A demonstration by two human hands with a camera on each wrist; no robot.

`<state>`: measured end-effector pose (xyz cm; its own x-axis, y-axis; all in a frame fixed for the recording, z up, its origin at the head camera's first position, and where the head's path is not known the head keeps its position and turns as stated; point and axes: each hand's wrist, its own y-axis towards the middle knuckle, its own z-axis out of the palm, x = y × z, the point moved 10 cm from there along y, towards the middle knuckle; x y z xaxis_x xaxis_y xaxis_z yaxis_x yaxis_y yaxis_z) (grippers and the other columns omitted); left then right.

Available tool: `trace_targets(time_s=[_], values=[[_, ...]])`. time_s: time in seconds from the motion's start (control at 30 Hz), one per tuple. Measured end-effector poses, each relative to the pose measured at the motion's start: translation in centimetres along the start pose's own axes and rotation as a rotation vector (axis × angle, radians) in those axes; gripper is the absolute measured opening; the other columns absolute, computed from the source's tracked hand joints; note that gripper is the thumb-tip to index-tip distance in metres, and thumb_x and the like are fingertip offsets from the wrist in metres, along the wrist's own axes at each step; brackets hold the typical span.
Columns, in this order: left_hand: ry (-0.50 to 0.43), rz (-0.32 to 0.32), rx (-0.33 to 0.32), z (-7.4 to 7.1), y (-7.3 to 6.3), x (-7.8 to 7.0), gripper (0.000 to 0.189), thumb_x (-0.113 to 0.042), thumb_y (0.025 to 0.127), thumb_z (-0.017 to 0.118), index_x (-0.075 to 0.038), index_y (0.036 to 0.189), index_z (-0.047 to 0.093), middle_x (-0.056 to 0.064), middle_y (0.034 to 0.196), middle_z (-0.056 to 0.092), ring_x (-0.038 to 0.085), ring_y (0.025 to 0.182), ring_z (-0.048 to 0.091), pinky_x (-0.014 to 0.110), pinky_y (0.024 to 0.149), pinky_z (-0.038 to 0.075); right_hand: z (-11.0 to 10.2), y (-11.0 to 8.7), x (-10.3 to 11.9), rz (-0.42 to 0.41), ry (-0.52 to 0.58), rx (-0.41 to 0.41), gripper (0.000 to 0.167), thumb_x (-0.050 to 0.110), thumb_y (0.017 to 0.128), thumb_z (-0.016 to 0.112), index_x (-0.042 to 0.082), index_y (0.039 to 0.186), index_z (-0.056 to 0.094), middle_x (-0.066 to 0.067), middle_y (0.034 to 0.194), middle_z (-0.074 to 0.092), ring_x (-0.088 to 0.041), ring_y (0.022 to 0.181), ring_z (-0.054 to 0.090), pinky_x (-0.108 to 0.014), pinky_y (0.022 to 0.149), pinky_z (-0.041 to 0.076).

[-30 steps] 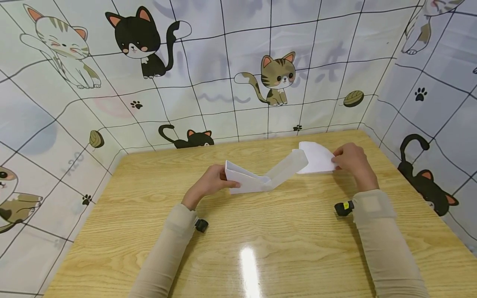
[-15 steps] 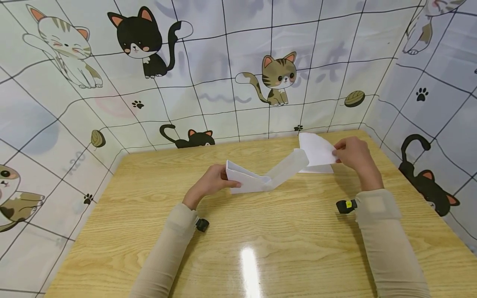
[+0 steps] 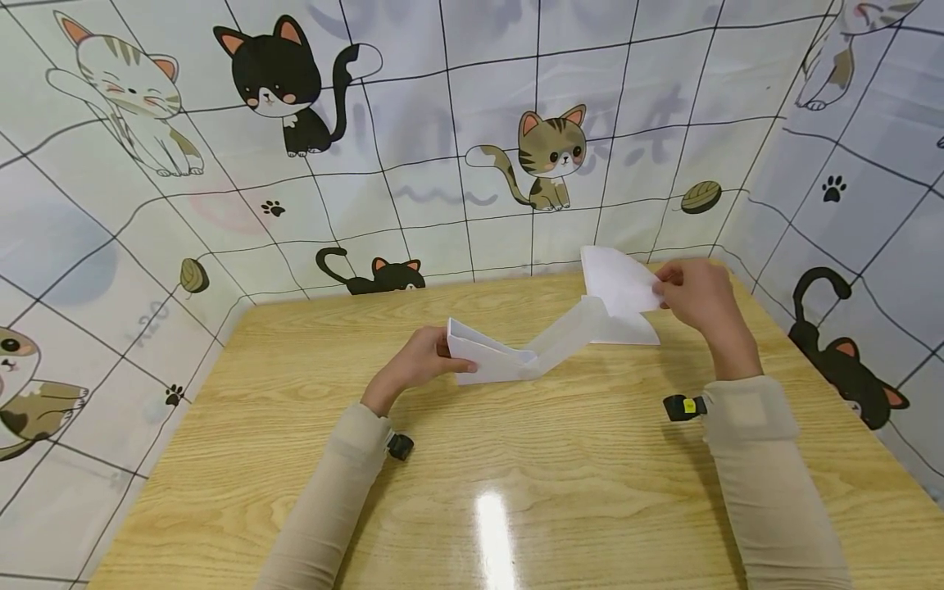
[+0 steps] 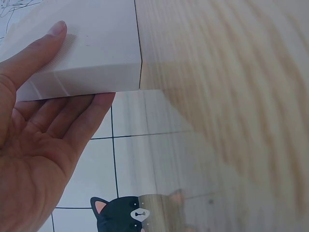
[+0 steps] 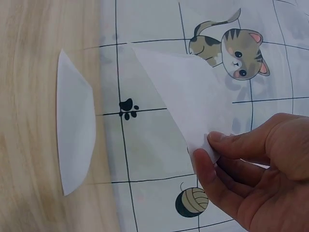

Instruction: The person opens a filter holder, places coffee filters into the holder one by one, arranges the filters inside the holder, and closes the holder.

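Left hand (image 3: 419, 357) on the box (image 3: 488, 363), right hand (image 3: 696, 297) on the upper sheet (image 3: 618, 280)

Our left hand gripped the white box by its left end, thumb across the near face and fingers behind. We judged that hold a steadying one: light card like this would probably slide or tip without it. Whether the underside touched the counter (image 3: 472, 459), we could not tell.

At the box's other end the pale flap (image 3: 571, 333) slanted up and away to the right, leaving the top open. It probably leaned out that way so as not to cover the gap.

Our right hand pinched the upper sheet at its right-hand edge, between thumb and fingertips, up off the counter. Such an edge hold likely spared the paper from creasing and left most of it uncovered. The right wrist view showed it apart from the lower sheet (image 5: 75, 130), which lay on the counter to the right of the box, seemingly left there so that each piece could be handled singly.
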<state>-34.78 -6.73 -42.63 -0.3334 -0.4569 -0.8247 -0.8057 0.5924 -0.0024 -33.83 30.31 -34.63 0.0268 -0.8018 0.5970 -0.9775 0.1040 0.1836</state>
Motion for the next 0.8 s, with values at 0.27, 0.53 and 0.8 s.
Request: trace_targets(time_s=[0.27, 0.53, 0.8], values=[[-0.011, -0.002, -0.005, 0.1, 0.2, 0.9, 0.038, -0.014, 0.088, 0.083, -0.005, 0.124, 0.071, 0.015, 0.120, 0.076, 0.024, 0.099, 0.077, 0.033, 0.082, 0.060, -0.6, -0.5, 1.3, 0.000, -0.005, -0.019, 0.024, 0.008, 0.101, 0.063, -0.010, 0.116, 0.069, -0.033, 0.108, 0.072, -0.022, 0.069, 0.072, -0.028, 0.059, 0.049], [-0.003, -0.006, -0.005, 0.0, 0.3, 0.8, 0.036, -0.015, 0.089, 0.084, -0.007, 0.122, 0.071, 0.013, 0.118, 0.077, 0.022, 0.098, 0.077, 0.032, 0.081, 0.060, -1.4, -0.8, 2.6, -0.020, -0.016, -0.060, 0.020, 0.009, 0.101, 0.063, -0.007, 0.111, 0.072, -0.029, 0.101, 0.074, -0.022, 0.068, 0.071, -0.031, 0.057, 0.047], [0.001, -0.005, -0.005, 0.0, 0.2, 0.7, 0.036, -0.016, 0.088, 0.084, -0.008, 0.121, 0.071, 0.013, 0.118, 0.077, 0.023, 0.098, 0.077, 0.032, 0.081, 0.060, -1.6, -1.2, 3.4, -0.023, -0.007, -0.068, 0.022, 0.011, 0.102, 0.063, -0.005, 0.114, 0.071, -0.029, 0.102, 0.074, -0.026, 0.071, 0.072, -0.032, 0.057, 0.047]])
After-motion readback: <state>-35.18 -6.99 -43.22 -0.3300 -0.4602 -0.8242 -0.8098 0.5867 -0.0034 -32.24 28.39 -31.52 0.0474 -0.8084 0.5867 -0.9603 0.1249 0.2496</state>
